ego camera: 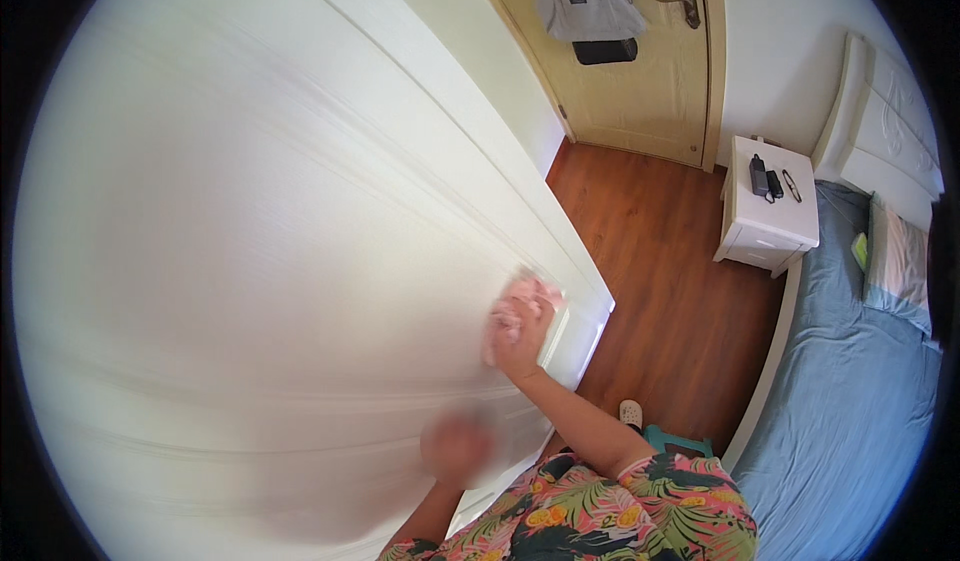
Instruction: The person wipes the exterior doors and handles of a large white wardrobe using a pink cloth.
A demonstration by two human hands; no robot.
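A crumpled pink cloth (514, 309) is in my right hand (523, 339), pressed against the panelled white surface, which looks like a wardrobe door (300, 223). My fingers spread over the cloth near the panel's moulded edge. Lower down, my left hand (456, 448) is at the same white surface. It is blurred, so its fingers and anything in them cannot be made out.
A teal plastic stool (679, 441) and a white clog (631, 414) are on the wood floor (660, 283). To the right stand a bed (840, 411) and a white nightstand (780, 216) bearing black adapters (761, 178). A grey bag (589, 5) hangs on the wooden door (630, 103).
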